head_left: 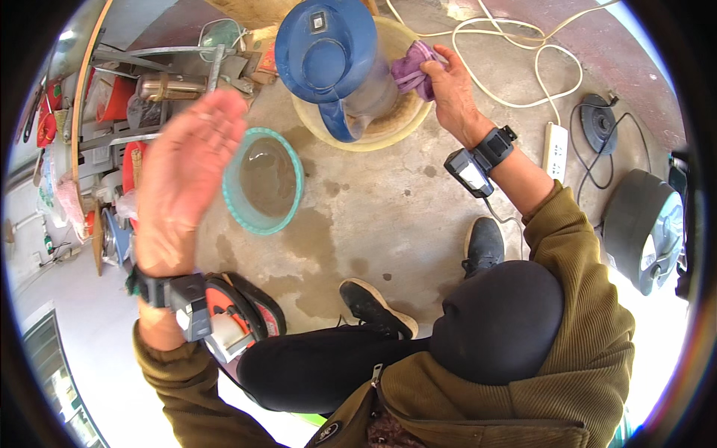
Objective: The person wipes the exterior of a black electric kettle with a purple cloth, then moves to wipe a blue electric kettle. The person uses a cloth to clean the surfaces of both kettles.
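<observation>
Right hand (457, 101): your fingers pinched a bunched purple cloth (413, 71) at the right side of the blue-and-clear jug (326, 58); contact unclear. Jug stood in the pale yellow basin (373, 146), on the floor (358, 216). Your left hand (187, 164), blurred, was raised open near the teal basin (237, 187), fingers extended; couldn't tell whether spread.

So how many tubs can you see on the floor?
2. The green-blue tub is just right of the left hand, and the pale yellow tub is farther up, beneath the big blue jug. Clutter at the left could hide more.
</observation>
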`<state>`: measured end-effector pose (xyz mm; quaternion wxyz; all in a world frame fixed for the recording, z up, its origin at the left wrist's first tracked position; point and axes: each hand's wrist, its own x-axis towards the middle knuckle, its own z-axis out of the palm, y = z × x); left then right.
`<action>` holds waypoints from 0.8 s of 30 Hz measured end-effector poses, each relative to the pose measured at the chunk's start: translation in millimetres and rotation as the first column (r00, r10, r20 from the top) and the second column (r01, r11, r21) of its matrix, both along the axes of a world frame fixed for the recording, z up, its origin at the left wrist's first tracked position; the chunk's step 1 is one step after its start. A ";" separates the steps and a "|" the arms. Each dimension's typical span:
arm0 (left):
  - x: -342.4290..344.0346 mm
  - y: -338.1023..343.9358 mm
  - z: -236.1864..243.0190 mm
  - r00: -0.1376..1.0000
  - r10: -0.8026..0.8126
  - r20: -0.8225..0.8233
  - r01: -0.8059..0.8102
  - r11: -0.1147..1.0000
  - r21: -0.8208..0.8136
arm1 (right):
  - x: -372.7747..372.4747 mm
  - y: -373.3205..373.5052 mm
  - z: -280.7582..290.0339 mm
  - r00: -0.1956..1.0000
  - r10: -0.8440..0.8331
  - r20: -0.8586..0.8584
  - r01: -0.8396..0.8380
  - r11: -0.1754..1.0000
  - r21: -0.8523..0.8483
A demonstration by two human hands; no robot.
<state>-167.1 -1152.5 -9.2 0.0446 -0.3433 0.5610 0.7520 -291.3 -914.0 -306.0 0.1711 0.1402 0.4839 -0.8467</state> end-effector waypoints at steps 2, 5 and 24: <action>-19.3 -2.6 42.0 0.995 0.036 -0.093 -0.037 0.999 -0.019 | -1.7 -3.2 -3.8 1.000 -0.030 -0.009 0.029 0.999 -0.044; -61.4 -2.4 96.6 0.982 0.051 -0.182 -0.033 0.994 0.099 | 1.0 -9.9 -2.6 0.995 -0.095 -0.006 0.093 0.987 -0.128; 27.4 48.8 -135.8 0.985 0.113 0.133 -0.086 0.978 -0.192 | 45.5 -37.1 43.7 0.846 -0.031 -0.532 0.190 0.950 0.247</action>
